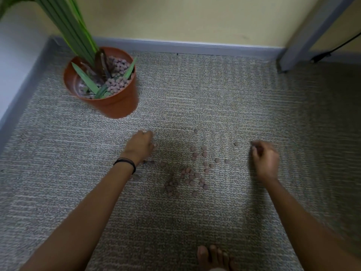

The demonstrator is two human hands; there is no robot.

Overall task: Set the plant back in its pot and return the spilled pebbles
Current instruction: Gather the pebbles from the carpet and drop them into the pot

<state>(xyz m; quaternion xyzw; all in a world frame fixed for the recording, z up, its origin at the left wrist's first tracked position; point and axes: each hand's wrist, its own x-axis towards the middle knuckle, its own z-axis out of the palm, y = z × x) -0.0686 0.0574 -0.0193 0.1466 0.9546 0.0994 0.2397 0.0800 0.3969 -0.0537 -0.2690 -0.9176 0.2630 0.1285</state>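
On the grey carpet point(195, 94), near its far left corner, an orange pot point(115, 102) is found upright with the plant point(78, 34) seated in it, its green leaves rising toward the upper left. Pebbles are seen filling the pot around the stem. A scatter of spilled pebbles point(193, 173) is recorded on the carpet's middle, well apart from the pot, between the two hands. The left hand point(139, 145), a dark band point(125, 163) at its wrist, is held low at the left edge of the scatter with fingers curled under; whether anything is held cannot be told. The right hand point(266, 159) is held at the scatter's right side, fingers loosely curled and blurred; its contents cannot be told. A bare foot point(213, 257) is noted at the carpet's near edge. A grey post point(304, 34) stands at the far right corner.
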